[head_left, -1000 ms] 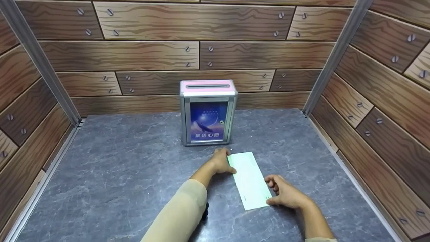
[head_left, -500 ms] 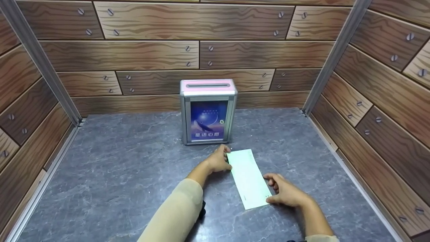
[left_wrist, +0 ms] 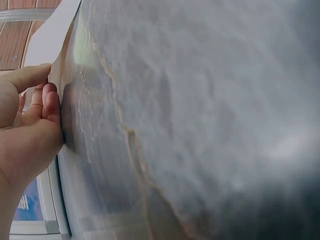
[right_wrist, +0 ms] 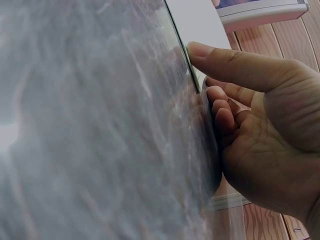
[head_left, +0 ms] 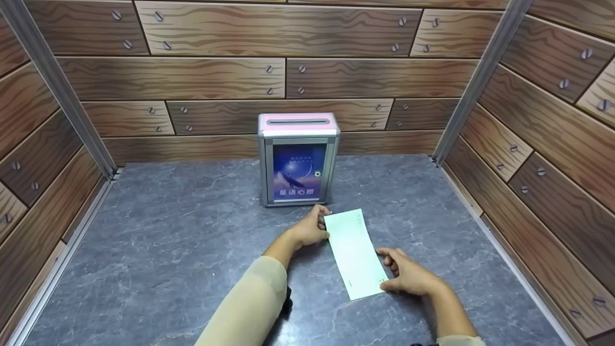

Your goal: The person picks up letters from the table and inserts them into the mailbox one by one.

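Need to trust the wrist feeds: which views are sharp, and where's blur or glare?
Head view: sharp and evenly lit, envelope and box clear. Left wrist view: tabletop smeared, pale glare lower right. Right wrist view: tabletop blurred, right hand sharp.

Left arm: a long beige sleeve [head_left: 250, 302] covers the forearm and stops short of the wrist.
Dark item: something black [head_left: 287, 304] shows under that sleeve near mid-forearm; too small to tell what.
Right arm: forearm bare; a sliver of pale beige cloth [head_left: 459, 340] at the bottom edge.
Hands: left hand [head_left: 307, 229] and right hand [head_left: 412, 278] bare, no rings or gloves.
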The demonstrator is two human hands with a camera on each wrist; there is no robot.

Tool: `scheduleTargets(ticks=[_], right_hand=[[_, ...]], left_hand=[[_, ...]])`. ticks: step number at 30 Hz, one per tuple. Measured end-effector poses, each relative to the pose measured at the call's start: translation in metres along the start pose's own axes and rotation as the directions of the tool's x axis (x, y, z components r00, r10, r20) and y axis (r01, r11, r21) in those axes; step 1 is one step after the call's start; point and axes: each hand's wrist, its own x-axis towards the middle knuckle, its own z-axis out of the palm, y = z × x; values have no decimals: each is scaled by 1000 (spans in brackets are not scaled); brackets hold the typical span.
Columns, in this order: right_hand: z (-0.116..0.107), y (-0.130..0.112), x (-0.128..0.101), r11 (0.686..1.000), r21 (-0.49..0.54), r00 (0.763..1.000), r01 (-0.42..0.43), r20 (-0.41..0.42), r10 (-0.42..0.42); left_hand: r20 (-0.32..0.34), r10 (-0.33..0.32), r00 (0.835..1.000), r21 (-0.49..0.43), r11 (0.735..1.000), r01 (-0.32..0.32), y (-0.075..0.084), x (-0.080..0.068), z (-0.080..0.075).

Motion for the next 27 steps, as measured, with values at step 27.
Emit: scheduleTargets(ticks=[27], right_hand=[[0,2,2,999,45,999,21,29,-22]], left_hand=[[14,-13,1000,-87,996,14,-2,-1,-2]])
